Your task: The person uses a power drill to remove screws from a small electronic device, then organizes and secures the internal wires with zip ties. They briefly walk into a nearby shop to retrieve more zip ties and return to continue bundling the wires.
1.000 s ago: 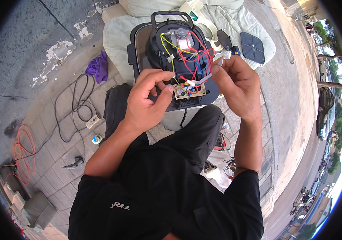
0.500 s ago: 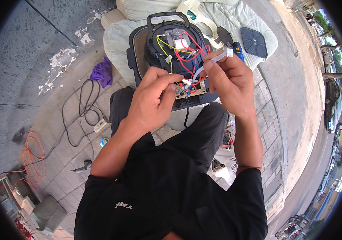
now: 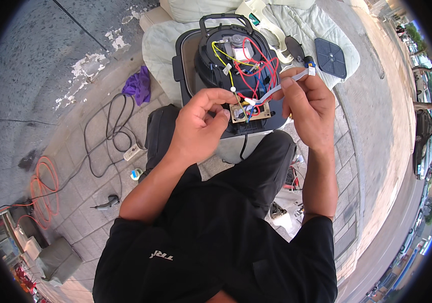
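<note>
An opened black household appliance (image 3: pixel 204 65) with a handle stands before my knees, its inside bare and strung with red (image 3: pixel 238 76) and yellow wires (image 3: pixel 220 50). At its near side sits a small tan circuit board (image 3: pixel 263 114) with a white connector (image 3: pixel 250 102). My right hand (image 3: pixel 309 111) pinches a flat pale ribbon cable (image 3: pixel 272 93) between thumb and fingers, its tip sticking out past them. Beside the board's left end is my left hand (image 3: pixel 196 126), index finger and thumb apart with nothing visible between them; whether a fingertip touches the board I cannot tell.
The appliance rests against a pale quilted cover (image 3: pixel 160 48). A cream plastic housing (image 3: pixel 275 35) and a dark square panel (image 3: pixel 331 58) lie behind. On the paving at left are a purple cloth (image 3: pixel 137 87), a black cord (image 3: pixel 89 146), a power strip (image 3: pixel 132 152) and orange cable (image 3: pixel 42 189).
The view has shifted, so everything sits a little farther right. My left thumb and index finger have drawn back from the board's left end. The right hand keeps its pinch on the ribbon cable.
</note>
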A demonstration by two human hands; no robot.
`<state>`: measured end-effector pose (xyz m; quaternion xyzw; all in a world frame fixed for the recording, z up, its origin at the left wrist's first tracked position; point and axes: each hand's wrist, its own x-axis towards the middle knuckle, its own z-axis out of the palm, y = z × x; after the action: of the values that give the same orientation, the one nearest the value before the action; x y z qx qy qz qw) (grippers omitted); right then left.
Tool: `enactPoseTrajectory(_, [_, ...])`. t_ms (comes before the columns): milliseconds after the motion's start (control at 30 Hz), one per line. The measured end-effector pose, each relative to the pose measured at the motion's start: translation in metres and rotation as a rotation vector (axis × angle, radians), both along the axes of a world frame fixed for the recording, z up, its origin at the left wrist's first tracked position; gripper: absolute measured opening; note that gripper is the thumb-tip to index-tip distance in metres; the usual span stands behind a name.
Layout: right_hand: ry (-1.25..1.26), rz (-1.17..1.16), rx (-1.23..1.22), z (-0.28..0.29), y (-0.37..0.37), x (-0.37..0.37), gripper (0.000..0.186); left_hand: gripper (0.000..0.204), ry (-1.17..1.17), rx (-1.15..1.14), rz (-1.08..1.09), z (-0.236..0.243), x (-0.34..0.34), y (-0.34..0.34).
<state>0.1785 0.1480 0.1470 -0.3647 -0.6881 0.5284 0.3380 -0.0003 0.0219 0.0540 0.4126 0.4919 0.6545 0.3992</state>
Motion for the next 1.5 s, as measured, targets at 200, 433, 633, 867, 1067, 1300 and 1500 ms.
enactPoseTrajectory(200, [-0.186,0.116,0.144,0.006,0.005,-0.005,0.016,0.047,-0.178,-0.024,-0.029,-0.001,0.003,0.001])
enactPoseTrajectory(433, [-0.322,0.140,0.312,0.003,0.011,-0.008,0.022,0.062,0.593,0.125,0.195,0.009,0.013,0.007])
enactPoseTrajectory(633, [-0.488,0.241,0.352,0.013,0.006,-0.013,0.018,0.049,0.805,0.252,0.260,0.006,0.013,0.009])
enactPoseTrajectory(867, [-0.577,0.121,0.440,0.013,0.004,-0.013,0.020,0.044,0.744,0.256,0.297,0.005,0.020,0.012])
enactPoseTrajectory(1067, [-0.278,-0.055,0.256,0.011,0.004,-0.012,0.016,0.051,0.756,0.275,0.338,0.003,0.025,0.016])
enactPoseTrajectory(1300, [-0.217,0.082,0.113,0.010,0.000,-0.003,0.012,0.052,0.523,0.159,0.339,-0.003,0.032,0.013])
enactPoseTrajectory(1500, [-0.405,0.218,0.180,0.012,0.003,-0.005,0.010,0.045,0.547,0.086,0.346,0.004,0.029,0.009])
